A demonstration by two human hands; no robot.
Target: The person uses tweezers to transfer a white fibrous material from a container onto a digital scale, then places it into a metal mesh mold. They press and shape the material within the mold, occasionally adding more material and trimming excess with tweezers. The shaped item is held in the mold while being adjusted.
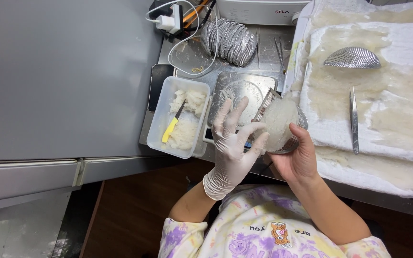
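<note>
STEP IN HAND (judged): packing a white fibrous mass (277, 123) into a small mesh mould (290, 143), held above the worktop (268, 48) edge.

- Right hand (298, 160), bare: cups the mould from below, fingers curled round its rim, thumb up the near side. Mould tilted toward the person.
- Left hand (233, 143), white glove: thumb and lower fingers (259, 141) press the near-left side of the mass; the other fingers stand spread and lifted, holding nothing.
- Mass sits in the mould and bulges above the rim. A flat mesh piece (265, 102) leans just behind it.

NEXT MOVE (judged): calls for light, even press w/ gloved fingertips while the bare hand keeps the mould steady; too much force could push strands through the mesh or over the rim.

CONTAINERS, LABELS:
- Clear rectangular tub (180, 117), left of the hands: white clumps inside, plus a small knife (172, 125) w/ yellow handle. No label seen.
- Steel tray (240, 88) just behind the left hand; a few white shreds on it.
- Stack of mesh moulds (230, 40) at rear, on its side.
- White appliance (259, 9) at top edge; small red marking on its front.
- Right: white towel (407, 48) w/ flat pale sheets, one mesh mould dome-up (352, 57), tweezers (353, 119).
- White plug & cable (170, 21), top centre.
</note>
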